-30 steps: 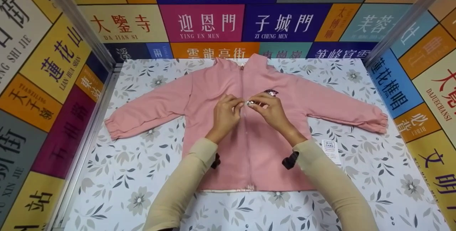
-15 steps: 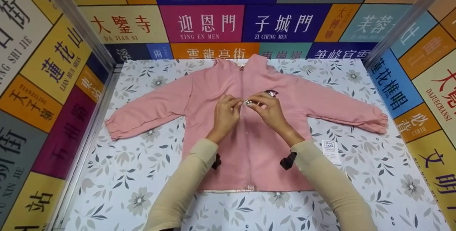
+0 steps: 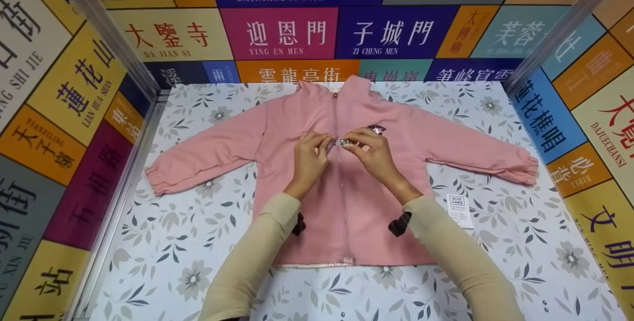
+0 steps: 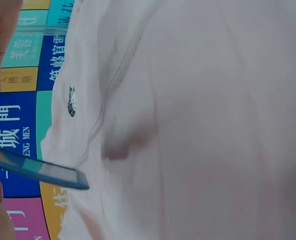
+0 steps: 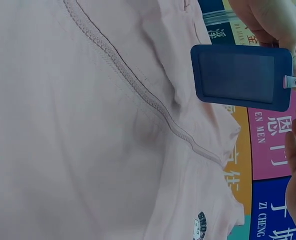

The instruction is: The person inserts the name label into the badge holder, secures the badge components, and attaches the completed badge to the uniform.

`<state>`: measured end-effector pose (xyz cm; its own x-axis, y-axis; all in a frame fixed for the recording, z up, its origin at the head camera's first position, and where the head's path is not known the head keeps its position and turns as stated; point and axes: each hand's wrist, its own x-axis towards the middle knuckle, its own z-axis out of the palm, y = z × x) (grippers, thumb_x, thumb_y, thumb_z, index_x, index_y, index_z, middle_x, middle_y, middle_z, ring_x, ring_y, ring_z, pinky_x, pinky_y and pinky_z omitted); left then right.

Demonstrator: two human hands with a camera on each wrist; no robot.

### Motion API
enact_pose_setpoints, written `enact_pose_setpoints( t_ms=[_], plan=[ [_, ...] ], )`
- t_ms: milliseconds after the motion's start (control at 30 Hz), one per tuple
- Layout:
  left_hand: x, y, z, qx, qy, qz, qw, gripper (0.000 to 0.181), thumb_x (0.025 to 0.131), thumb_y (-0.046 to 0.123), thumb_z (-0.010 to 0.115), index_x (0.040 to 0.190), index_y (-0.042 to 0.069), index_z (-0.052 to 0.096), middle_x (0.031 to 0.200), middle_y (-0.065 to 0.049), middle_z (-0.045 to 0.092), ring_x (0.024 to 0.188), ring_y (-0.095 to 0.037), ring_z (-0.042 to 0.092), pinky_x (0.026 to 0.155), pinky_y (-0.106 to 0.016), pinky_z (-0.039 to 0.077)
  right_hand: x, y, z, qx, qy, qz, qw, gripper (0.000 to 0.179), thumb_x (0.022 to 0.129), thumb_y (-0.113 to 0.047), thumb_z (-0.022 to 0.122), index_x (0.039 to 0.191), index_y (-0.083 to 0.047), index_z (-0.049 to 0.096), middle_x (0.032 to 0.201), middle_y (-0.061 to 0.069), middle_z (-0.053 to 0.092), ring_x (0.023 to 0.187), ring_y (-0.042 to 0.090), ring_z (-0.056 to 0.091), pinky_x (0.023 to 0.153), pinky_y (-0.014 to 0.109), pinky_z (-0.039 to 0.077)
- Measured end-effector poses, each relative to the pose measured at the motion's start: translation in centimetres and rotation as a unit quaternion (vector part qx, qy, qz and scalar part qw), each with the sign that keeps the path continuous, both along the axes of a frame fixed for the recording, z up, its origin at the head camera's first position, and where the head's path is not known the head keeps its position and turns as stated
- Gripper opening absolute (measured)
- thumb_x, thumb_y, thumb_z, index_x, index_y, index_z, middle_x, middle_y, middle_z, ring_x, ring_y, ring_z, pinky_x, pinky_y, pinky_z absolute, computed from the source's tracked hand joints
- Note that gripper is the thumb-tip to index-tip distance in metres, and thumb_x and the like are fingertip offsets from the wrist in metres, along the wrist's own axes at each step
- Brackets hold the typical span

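A blue badge holder (image 5: 237, 75) hangs in the air over a pink jacket's (image 3: 369, 192) front as a person's left hand (image 3: 311, 157) pinches its strap end and the right hand's (image 3: 374, 151) fingertips clamp a shiny clip (image 3: 345, 142), seemingly so both reach the fastening. The jacket lies spread, apparently keeping its zip (image 3: 335, 113) exposed; a card (image 3: 459, 212) rests just beside it.
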<state>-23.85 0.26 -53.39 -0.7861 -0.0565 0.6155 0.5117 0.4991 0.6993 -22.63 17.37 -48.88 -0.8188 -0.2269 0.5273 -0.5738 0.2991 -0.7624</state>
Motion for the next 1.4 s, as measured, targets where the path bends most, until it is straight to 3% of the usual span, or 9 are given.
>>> enact_pose_setpoints(
  t_ms=[133, 400, 833, 1000, 1167, 1400],
  plan=[
    [0.1, -0.2, 0.2, 0.015, -0.003, -0.012, 0.9998, 0.015, 0.094, 0.012, 0.066, 0.093, 0.004, 0.078, 0.084, -0.006, 0.073, 0.078, -0.017, 0.063, 0.072, -0.026, 0.051, 0.0, 0.0, 0.2, 0.005, -0.007, -0.012, 0.9999, 0.013, 0.086, 0.0, 0.072, 0.098, 0.002, 0.076, 0.096, 0.017, 0.072, 0.086, 0.029, 0.065, 0.074, 0.016, 0.049],
    [-0.2, -0.5, -0.1, 0.037, 0.008, -0.028, 0.9989, 0.014, 0.095, 0.015, 0.066, 0.095, 0.007, 0.077, 0.084, -0.005, 0.072, 0.079, -0.016, 0.063, 0.077, -0.028, 0.05, -0.2, 0.4, -0.1, 0.0, -0.039, -0.032, 0.9987, 0.013, 0.086, -0.005, 0.073, 0.098, 0.0, 0.077, 0.096, 0.013, 0.073, 0.084, 0.009, 0.063, 0.074, 0.017, 0.05],
    [-0.1, -1.3, -0.7, 0.037, -0.004, -0.041, 0.9985, 0.015, 0.094, 0.017, 0.067, 0.102, 0.01, 0.077, 0.091, -0.005, 0.071, 0.087, -0.017, 0.062, 0.083, -0.028, 0.051, -0.1, 0.6, 0.2, -0.008, -0.052, -0.041, 0.9978, 0.014, 0.088, -0.008, 0.073, 0.1, -0.003, 0.076, 0.094, 0.012, 0.072, 0.083, 0.007, 0.06, 0.076, 0.024, 0.051],
    [0.2, -1.6, -1.2, 0.031, -0.033, -0.082, 0.9956, 0.025, 0.091, 0.022, 0.071, 0.113, 0.01, 0.075, 0.097, -0.006, 0.07, 0.093, -0.018, 0.062, 0.087, -0.03, 0.05, -0.1, 0.8, 0.0, -0.017, -0.054, -0.035, 0.9978, 0.013, 0.088, -0.006, 0.073, 0.1, -0.001, 0.076, 0.094, 0.014, 0.072, 0.083, 0.008, 0.061, 0.076, 0.024, 0.051],
    [0.2, -1.9, -1.4, 0.034, -0.057, -0.129, 0.9895, 0.045, 0.08, 0.022, 0.082, 0.122, 0.012, 0.071, 0.106, -0.005, 0.067, 0.102, -0.018, 0.059, 0.092, -0.032, 0.049, 0.0, 1.0, 0.1, -0.009, -0.053, -0.029, 0.9981, 0.014, 0.088, -0.006, 0.072, 0.1, 0.0, 0.076, 0.095, 0.014, 0.072, 0.084, 0.008, 0.061, 0.076, 0.022, 0.051],
    [-0.2, -2.7, -0.9, 0.004, -0.11, -0.171, 0.9792, 0.069, 0.074, 0.029, 0.087, 0.136, 0.014, 0.061, 0.12, -0.01, 0.062, 0.111, -0.022, 0.056, 0.095, -0.037, 0.048, 0.1, 1.2, 0.3, 0.011, -0.067, -0.019, 0.9975, 0.015, 0.088, -0.006, 0.072, 0.101, 0.0, 0.076, 0.097, 0.014, 0.073, 0.084, 0.008, 0.061, 0.077, 0.027, 0.052]
  ],
)
